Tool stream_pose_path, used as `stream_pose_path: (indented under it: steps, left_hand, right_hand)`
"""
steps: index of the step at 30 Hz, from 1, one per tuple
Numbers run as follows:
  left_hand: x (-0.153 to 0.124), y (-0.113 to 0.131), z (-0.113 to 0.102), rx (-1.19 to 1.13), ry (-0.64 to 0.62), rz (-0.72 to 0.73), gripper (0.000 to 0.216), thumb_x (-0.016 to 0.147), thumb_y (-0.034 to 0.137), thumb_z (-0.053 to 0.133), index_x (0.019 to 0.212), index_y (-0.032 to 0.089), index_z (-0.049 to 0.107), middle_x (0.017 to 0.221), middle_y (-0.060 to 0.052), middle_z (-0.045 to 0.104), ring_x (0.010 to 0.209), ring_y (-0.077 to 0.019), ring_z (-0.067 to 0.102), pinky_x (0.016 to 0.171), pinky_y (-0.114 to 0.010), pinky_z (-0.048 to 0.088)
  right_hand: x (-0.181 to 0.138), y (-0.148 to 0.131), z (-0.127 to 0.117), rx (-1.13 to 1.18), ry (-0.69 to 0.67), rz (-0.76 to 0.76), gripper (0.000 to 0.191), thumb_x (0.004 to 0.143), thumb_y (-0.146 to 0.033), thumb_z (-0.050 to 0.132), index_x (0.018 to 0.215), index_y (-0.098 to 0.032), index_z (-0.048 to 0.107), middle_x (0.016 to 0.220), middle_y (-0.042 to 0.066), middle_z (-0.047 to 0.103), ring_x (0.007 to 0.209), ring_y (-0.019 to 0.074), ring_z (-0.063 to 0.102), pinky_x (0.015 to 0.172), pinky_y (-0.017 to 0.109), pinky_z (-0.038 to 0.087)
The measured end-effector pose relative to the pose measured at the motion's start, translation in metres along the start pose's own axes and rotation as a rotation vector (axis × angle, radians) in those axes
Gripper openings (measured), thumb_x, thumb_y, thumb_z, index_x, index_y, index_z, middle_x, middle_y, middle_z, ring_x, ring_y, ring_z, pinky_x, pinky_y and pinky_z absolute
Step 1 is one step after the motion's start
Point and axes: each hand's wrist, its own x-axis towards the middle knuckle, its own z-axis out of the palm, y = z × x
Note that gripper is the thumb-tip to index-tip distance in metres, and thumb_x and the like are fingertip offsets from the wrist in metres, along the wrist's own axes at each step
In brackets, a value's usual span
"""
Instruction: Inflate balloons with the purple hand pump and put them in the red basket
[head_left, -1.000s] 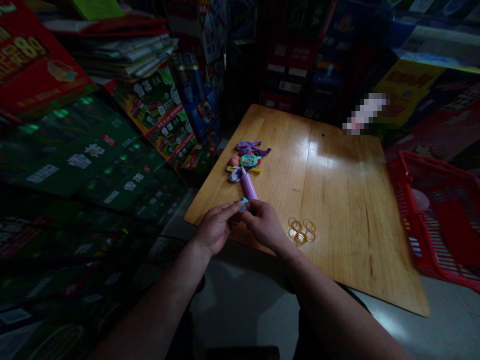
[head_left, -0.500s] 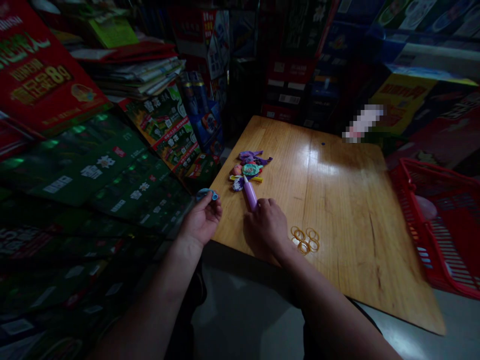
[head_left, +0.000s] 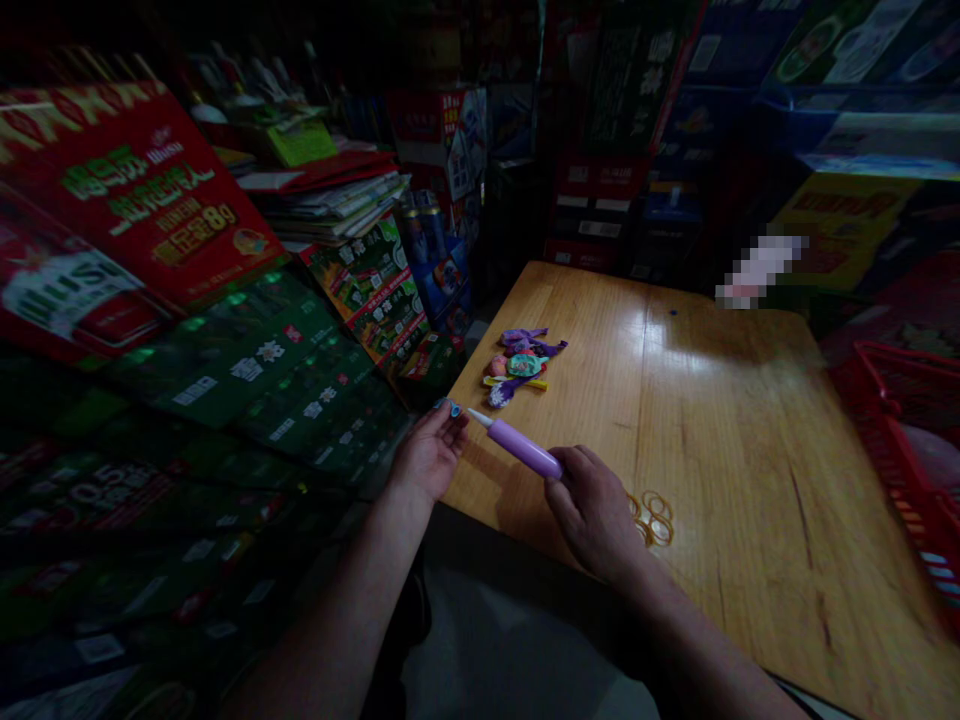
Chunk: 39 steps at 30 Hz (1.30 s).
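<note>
My left hand (head_left: 426,458) is off the table's left edge, fingers pinched on a blue balloon (head_left: 454,409) with its round mouth facing the pump. In my right hand (head_left: 598,512) is a purple balloon pump (head_left: 525,449), gripped at its near end. Its white nozzle points up and left, a short gap away from the blue balloon. Several deflated balloons (head_left: 523,366), purple, green, pink and yellow, lie in a small pile beyond the pump. Close by my right wrist are several rubber bands (head_left: 658,512), partly hidden by the hand.
The wooden table (head_left: 720,430) stretches ahead and to the right. Stacked green cartons (head_left: 277,370) and a red box (head_left: 172,200) stand close on the left. At the table's right edge is a red plastic basket (head_left: 874,400). Dark boxes (head_left: 600,200) are piled behind.
The pump is lifted off the table and swung so that its nozzle points toward the blue balloon. My right hand has moved back and right; the view has shifted left.
</note>
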Motion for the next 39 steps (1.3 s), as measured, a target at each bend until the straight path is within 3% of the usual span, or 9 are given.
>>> stream_pose_path:
  steps: [21, 25, 30, 39]
  left_hand:
    - [-0.008, -0.022, 0.006, 0.053, -0.072, 0.056, 0.02, 0.07, 0.014, 0.079, 0.084, 0.016, 0.065, 0.08, 0.0, 0.069, 0.072, -0.0107, 0.066, 0.063, -0.021, 0.051]
    - [-0.01, -0.022, 0.006, 0.081, -0.084, 0.057, 0.023, 0.068, 0.015, 0.081, 0.086, 0.016, 0.066, 0.079, 0.0, 0.068, 0.072, -0.0102, 0.066, 0.063, -0.02, 0.049]
    - [-0.011, -0.022, 0.005, 0.099, -0.097, 0.051, 0.024, 0.067, 0.017, 0.081, 0.086, 0.017, 0.066, 0.08, 0.0, 0.068, 0.071, -0.0097, 0.065, 0.061, -0.02, 0.047]
    - [-0.012, -0.02, 0.007, 0.101, -0.081, 0.067, 0.023, 0.067, 0.016, 0.081, 0.085, 0.016, 0.066, 0.082, -0.001, 0.069, 0.074, -0.0105, 0.065, 0.064, -0.02, 0.048]
  right_hand:
    - [0.0, -0.001, 0.009, 0.021, 0.004, 0.035, 0.018, 0.085, -0.022, 0.052, 0.1, -0.018, 0.062, 0.087, 0.007, 0.061, 0.079, 0.0197, 0.057, 0.07, 0.03, 0.042]
    - [-0.001, -0.003, 0.008, 0.154, -0.01, 0.09, 0.024, 0.089, -0.027, 0.05, 0.11, -0.018, 0.06, 0.087, 0.005, 0.065, 0.076, 0.0182, 0.06, 0.068, 0.029, 0.042]
    - [0.001, -0.002, 0.007, 0.354, -0.1, 0.195, 0.028, 0.096, -0.033, 0.04, 0.101, -0.02, 0.063, 0.075, 0.002, 0.065, 0.067, 0.0157, 0.06, 0.06, 0.026, 0.042]
    - [0.003, 0.001, 0.012, 0.206, 0.071, 0.154, 0.028, 0.079, -0.024, 0.061, 0.107, -0.019, 0.061, 0.089, 0.004, 0.067, 0.077, 0.0177, 0.061, 0.07, 0.029, 0.046]
